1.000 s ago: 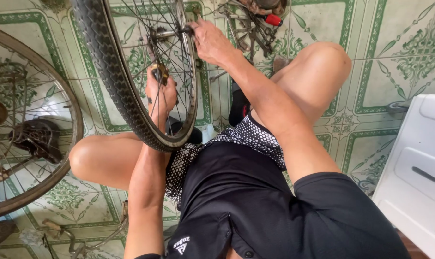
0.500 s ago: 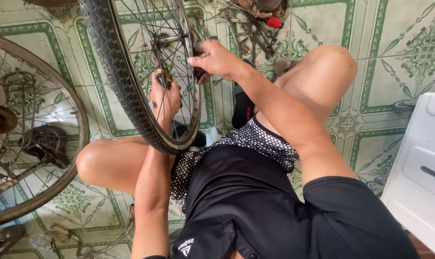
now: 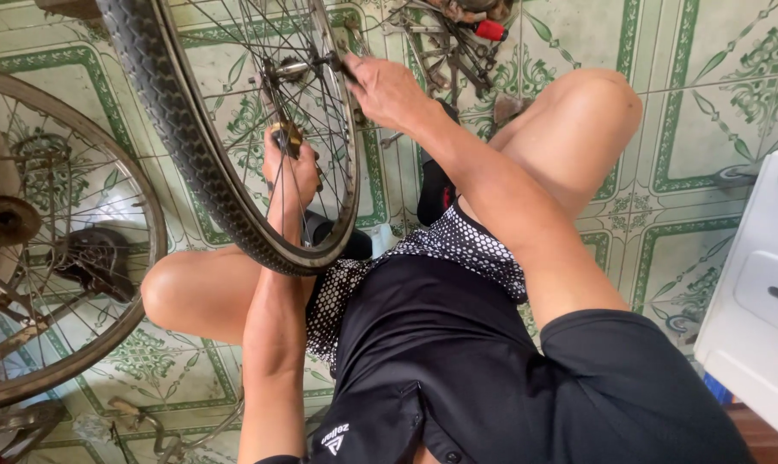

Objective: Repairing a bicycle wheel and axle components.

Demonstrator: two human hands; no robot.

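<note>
Wheels first: a rusty spare wheel (image 3: 54, 249) lies flat on the tiled floor (image 3: 689, 103) at 9 o'clock, out of the way, well apart from both hands. The tyred bicycle wheel (image 3: 191, 163) stands upright between the person's knees, rim bottom resting near the lap, so the hub (image 3: 290, 69) sits at arm height and both sides can be reached. Left hand (image 3: 288, 172) comes up through the spokes, grip closed around a small brass-coloured tool (image 3: 286, 136), likely bracing that side of the axle; the exact contact point is hidden by spokes. Right hand (image 3: 389, 90) at 12 o'clock meets the axle end from the other side, fingers pinched on a dark tool or nut there; cannot tell which. Tool pile (image 3: 458, 34) with a red handle lies on the floor just past that hand, within easy reach. White plastic box (image 3: 758, 292) sits at 3 o'clock, untouched.
</note>
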